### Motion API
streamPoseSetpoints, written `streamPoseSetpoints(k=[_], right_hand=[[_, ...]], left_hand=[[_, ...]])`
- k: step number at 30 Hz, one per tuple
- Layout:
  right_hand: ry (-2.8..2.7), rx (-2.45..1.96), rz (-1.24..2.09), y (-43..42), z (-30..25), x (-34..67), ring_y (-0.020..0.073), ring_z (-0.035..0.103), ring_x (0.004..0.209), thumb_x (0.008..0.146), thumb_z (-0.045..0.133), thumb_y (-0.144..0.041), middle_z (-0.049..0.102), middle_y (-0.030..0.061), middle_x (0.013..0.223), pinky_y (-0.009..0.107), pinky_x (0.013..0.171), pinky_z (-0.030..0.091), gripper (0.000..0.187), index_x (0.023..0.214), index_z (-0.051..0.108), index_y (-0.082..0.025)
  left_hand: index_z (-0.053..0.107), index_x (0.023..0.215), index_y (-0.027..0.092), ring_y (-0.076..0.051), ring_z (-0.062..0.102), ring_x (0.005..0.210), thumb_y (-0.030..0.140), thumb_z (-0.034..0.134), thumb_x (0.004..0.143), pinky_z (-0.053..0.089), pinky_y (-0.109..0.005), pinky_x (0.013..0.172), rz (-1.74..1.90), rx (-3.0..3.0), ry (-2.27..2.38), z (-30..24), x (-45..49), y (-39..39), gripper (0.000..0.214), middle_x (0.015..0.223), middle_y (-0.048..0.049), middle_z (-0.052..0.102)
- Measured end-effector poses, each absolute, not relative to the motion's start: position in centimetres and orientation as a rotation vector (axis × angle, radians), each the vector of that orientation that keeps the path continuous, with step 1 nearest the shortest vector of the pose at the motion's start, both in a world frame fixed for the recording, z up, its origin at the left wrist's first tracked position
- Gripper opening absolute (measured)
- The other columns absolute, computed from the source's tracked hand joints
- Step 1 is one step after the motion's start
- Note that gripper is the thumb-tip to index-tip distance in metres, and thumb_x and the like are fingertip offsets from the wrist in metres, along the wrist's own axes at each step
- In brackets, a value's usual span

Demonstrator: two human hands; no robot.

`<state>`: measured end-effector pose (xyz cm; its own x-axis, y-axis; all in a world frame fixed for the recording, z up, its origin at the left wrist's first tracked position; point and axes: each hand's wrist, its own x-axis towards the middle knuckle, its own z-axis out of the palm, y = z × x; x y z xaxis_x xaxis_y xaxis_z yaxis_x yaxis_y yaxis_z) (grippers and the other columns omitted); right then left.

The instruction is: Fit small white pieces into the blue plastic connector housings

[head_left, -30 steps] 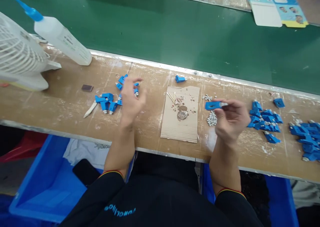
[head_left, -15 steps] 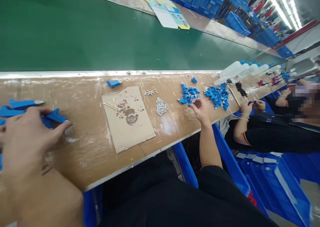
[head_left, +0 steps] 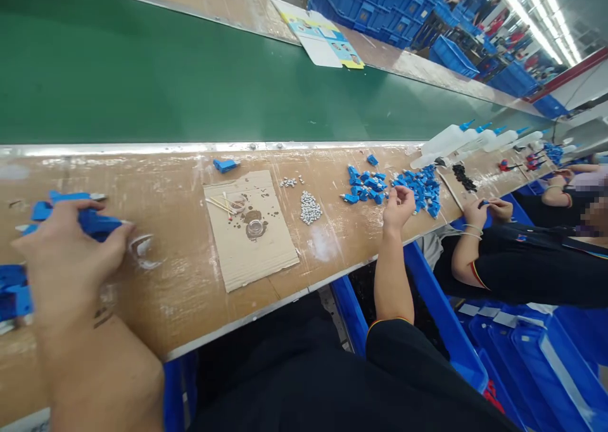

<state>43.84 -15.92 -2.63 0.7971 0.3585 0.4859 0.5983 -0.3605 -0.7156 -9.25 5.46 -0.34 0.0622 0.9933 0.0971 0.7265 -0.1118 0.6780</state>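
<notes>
The blue part [head_left: 102, 222] sat at the left end of the wooden bench [head_left: 180, 292], and the left hand [head_left: 66, 261] was clamped down over it. Way off to the right, the right hand [head_left: 398, 205] was curled up just beside a pile of blue parts [head_left: 365, 185]. Honestly couldn't tell if it held anything. A cardboard sheet [head_left: 256, 254] and a heap of small grey pieces [head_left: 310, 208] lay between the hands.

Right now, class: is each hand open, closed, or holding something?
Left hand: closed on a small blue plastic part.
Right hand: curled beside heap of blue plastic parts; hold cannot be told.
</notes>
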Motion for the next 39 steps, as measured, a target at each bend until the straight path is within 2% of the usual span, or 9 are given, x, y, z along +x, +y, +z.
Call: streamPoseSetpoints(k=[3, 7, 10, 13, 18, 23, 27, 31, 39], right_hand=[[-1.089, -1.976, -0.093, -14.7, -2.9, 39.4, 0.0242, 0.069, 0.095, 0.093, 0.067, -0.050, 0.073, 0.0083, 0.099, 0.039, 0.088, 0.058, 0.028, 0.098, 0.073, -0.022], [-1.730, -2.026, 0.307, -11.9, -2.8, 35.9, 0.0237, 0.070, 0.097, 0.095, 0.069, -0.032, 0.076, 0.0085, 0.100, 0.038, 0.092, 0.056, 0.017, 0.103, 0.081, -0.024], [-1.795, -2.119, 0.391, -10.3, -2.9, 35.5, 0.0242, 0.071, 0.098, 0.097, 0.064, -0.024, 0.077, 0.0098, 0.105, 0.038, 0.091, 0.055, 0.023, 0.109, 0.083, -0.024], [-1.814, -2.130, 0.412, -9.5, -3.2, 35.8, 0.0250, 0.072, 0.098, 0.096, 0.063, -0.019, 0.078, 0.0106, 0.107, 0.038, 0.092, 0.055, 0.024, 0.107, 0.084, -0.023], [-1.829, -2.116, 0.462, -9.2, -3.0, 36.2, 0.0244, 0.072, 0.093, 0.089, 0.067, -0.013, 0.079, 0.0084, 0.098, 0.038, 0.092, 0.056, 0.022, 0.099, 0.084, -0.023], [-1.810, -2.094, 0.441, -9.5, -2.5, 36.4, 0.0241, 0.070, 0.085, 0.086, 0.066, -0.013, 0.077, 0.0077, 0.086, 0.038, 0.084, 0.055, 0.016, 0.083, 0.080, -0.021], [-1.744, -2.005, 0.319, -9.8, -1.0, 35.4, 0.0231, 0.069, 0.088, 0.093, 0.058, -0.017, 0.077, 0.0087, 0.094, 0.039, 0.084, 0.056, 0.021, 0.097, 0.079, -0.020], [-1.687, -1.539, 0.149, -8.4, 1.8, 30.6, 0.0175, 0.070, 0.081, 0.099, 0.061, -0.023, 0.076, 0.0024, 0.095, 0.034, 0.074, 0.057, 0.020, 0.109, 0.079, -0.028], [-1.657, -0.942, 0.360, -4.8, 2.6, 19.5, 0.0136, 0.075, 0.079, 0.097, 0.074, -0.020, 0.079, -0.0020, 0.088, 0.028, 0.067, 0.061, 0.011, 0.096, 0.079, -0.030]], left_hand=[[0.045, 0.078, 0.025, -0.028, 0.058, 0.092, 0.032, 0.084, 0.063, 0.049, -0.058, 0.104, 1.109, 1.632, 1.790, 0.3, -8.1, 5.1, 0.042, 0.082, 0.0027, 0.046], [0.038, 0.058, 0.020, -0.020, 0.064, 0.081, 0.027, 0.094, 0.055, 0.054, -0.041, 0.085, 1.505, 1.295, 1.350, -0.8, -7.0, 5.1, 0.056, 0.070, 0.0043, 0.055], [0.038, 0.057, 0.019, -0.015, 0.063, 0.068, 0.040, 0.100, 0.055, 0.051, -0.032, 0.064, 1.536, 1.066, 1.143, -1.1, -5.7, 4.6, 0.065, 0.064, 0.0046, 0.058], [0.048, 0.071, 0.021, -0.012, 0.061, 0.066, 0.058, 0.104, 0.050, 0.045, -0.027, 0.055, 1.451, 0.899, 1.078, -0.4, -4.5, 3.9, 0.070, 0.065, 0.0081, 0.057], [0.046, 0.085, 0.026, -0.010, 0.049, 0.055, 0.069, 0.100, 0.046, 0.026, -0.027, 0.051, 1.322, 0.801, 1.050, 0.0, -3.9, 3.6, 0.079, 0.062, 0.0098, 0.056], [0.056, 0.086, 0.024, -0.011, 0.047, 0.056, 0.064, 0.096, 0.053, 0.022, -0.029, 0.053, 1.264, 0.788, 0.980, 0.0, -3.9, 3.4, 0.065, 0.068, 0.0044, 0.056], [0.063, 0.088, 0.022, -0.010, 0.046, 0.058, 0.042, 0.096, 0.056, 0.023, -0.028, 0.050, 1.206, 0.801, 0.930, 0.2, -3.3, 2.6, 0.051, 0.073, 0.0022, 0.053], [0.054, 0.083, 0.023, -0.007, 0.048, 0.055, 0.026, 0.092, 0.056, 0.026, -0.023, 0.047, 1.166, 0.792, 0.826, 0.3, -1.8, 1.2, 0.047, 0.072, 0.0042, 0.052], [0.044, 0.082, 0.022, -0.005, 0.042, 0.047, 0.044, 0.091, 0.075, 0.030, -0.019, 0.045, 0.969, 0.909, 0.499, -0.5, 0.7, -1.2, 0.053, 0.065, 0.0083, 0.050]])
